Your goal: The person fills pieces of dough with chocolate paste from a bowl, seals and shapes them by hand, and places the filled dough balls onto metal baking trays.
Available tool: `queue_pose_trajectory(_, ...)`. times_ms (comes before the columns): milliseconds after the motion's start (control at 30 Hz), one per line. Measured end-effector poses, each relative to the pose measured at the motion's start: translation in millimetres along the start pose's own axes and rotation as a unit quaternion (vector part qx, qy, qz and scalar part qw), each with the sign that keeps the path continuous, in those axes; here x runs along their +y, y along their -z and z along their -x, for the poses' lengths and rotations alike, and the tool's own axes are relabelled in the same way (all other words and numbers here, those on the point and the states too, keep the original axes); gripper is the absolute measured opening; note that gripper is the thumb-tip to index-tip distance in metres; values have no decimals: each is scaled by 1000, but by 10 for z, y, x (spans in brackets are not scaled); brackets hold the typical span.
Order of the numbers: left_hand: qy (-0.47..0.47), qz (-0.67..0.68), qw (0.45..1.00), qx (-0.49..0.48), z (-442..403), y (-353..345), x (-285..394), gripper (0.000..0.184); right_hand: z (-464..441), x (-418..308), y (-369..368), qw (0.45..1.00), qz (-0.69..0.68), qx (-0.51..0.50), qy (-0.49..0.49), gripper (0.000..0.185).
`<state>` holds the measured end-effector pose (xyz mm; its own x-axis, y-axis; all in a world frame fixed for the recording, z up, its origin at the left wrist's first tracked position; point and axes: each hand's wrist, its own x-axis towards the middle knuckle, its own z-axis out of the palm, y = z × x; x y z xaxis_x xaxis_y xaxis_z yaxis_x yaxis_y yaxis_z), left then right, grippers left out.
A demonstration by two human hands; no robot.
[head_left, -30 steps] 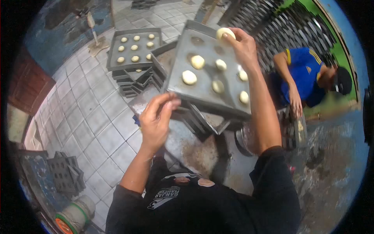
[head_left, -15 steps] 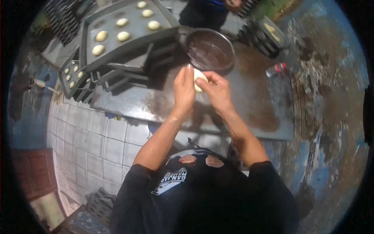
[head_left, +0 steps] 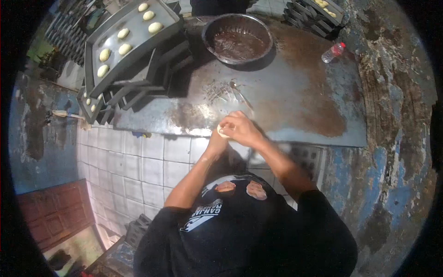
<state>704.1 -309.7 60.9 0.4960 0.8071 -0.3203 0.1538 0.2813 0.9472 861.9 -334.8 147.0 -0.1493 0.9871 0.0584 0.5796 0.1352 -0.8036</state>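
Observation:
A pale piece of dough [head_left: 222, 133] is held between my two hands just over the table's front edge. My left hand [head_left: 217, 144] cups it from below and the left, with its fingers mostly hidden. Over the top, the fingers of my right hand [head_left: 243, 130] are bent and pinch the dough. Beyond the hands, a thin metal utensil [head_left: 241, 96] lies on the table among dark smears. Farther back is a wide round bowl [head_left: 206, 45] with a dark brown mass in it.
At the left, a metal tray [head_left: 117, 42] with several dough balls rests on stacked trays. A clear bottle with a red cap [head_left: 333, 52] stands on the metal table [head_left: 286, 97] at the right. More trays [head_left: 311, 21] stand at the back right.
Both hands have come back toward my body with the dough, which is now more covered by the right hand. The view has shifted, exposing the utensil and more of the bowl.

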Motion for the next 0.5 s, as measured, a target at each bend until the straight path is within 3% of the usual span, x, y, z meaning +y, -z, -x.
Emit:
queue_pose_trajectory(33, 47, 65, 997, 23, 14, 30, 76, 29, -163, 151, 26, 1000, -6, 5, 2, 21)
queue_pose_trajectory(100, 40, 100, 994, -2, -156, 230, 119, 31, -540, 698, 35, 963, -118, 107, -219, 21)
queue_pose_trajectory(133, 55, 79, 995, -4, -249, 329, 184, 49, -660, 1062, -45, 961, -123, 107, -221, 21)
queue_pose_trajectory(200, 25, 82, 996, 11, -393, 421, 469, 54, -885, 1794, -223, 946, 159, 161, -230, 22)
queue_pose_trajectory(233, -10, 88, 996, 27, -492, 466, 560, 60, -973, 1929, -238, 947, 158, 159, -231, 22)
queue_pose_trajectory(267, -27, 79, 996, 38, -619, 530, 575, 74, -1013, 2036, -291, 948, 233, 91, -197, 23)
queue_pose_trajectory(300, -21, 79, 996, 38, -726, 606, 655, 74, -1053, 2098, -361, 939, 304, 23, -161, 26)
queue_pose_trajectory(367, 3, 29, 997, 64, -948, 771, 859, 72, -1305, 1752, -299, 954, 196, -67, -216, 23)
queue_pose_trajectory(433, 22, 41, 997, 55, -1199, 973, 895, 61, -1537, 1632, -185, 991, 65, 19, -111, 16)
queue_pose_trajectory(500, 8, 49, 997, 53, -1392, 1109, 1011, 51, -1906, 1167, 354, 989, -8, 61, -137, 19)
